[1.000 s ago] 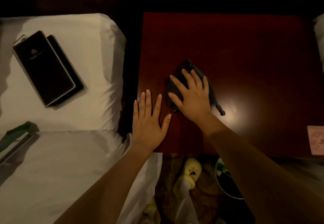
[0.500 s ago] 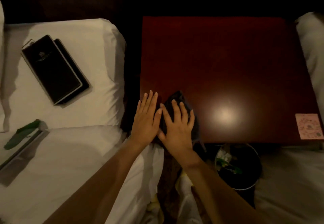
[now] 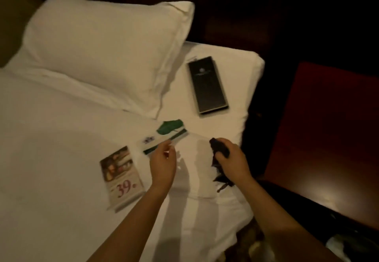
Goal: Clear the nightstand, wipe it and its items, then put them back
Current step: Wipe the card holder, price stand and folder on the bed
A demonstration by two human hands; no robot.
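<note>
I am seeing the view swing left since half a second ago: the white bed (image 3: 61, 159) is now filling most of the frame, where before the nightstand sat at centre. The pillow (image 3: 106, 52) is lying toward eleven o'clock, plump and creased along its near seam. The nightstand (image 3: 328, 128) is now sliding off toward three o'clock, its dark red top bare and glossy, with a lamp glare near its front edge at four o'clock.

Both hands are no longer pressing on the wood; they are hovering over the sheet near centre. The right hand (image 3: 231, 159) is carrying the dark cloth (image 3: 220, 151) away from the tabletop, fingers curled tight around it, with a loose tail dangling below the palm toward six o'clock. The left hand (image 3: 163, 162) is reaching to the green-and-white card (image 3: 164, 140), thumb and fingertips closing on its near edge; I cannot tell whether they are gripping it yet, as it is blurred.

The black folder (image 3: 207, 84) is lying flat on the sheet at one o'clock from the hands, long and narrow with a pale emblem. The menu card (image 3: 121, 176) is resting at eight o'clock from the left hand, showing food pictures and a red "39". The card's green leaf shape is pointing toward the folder.
</note>
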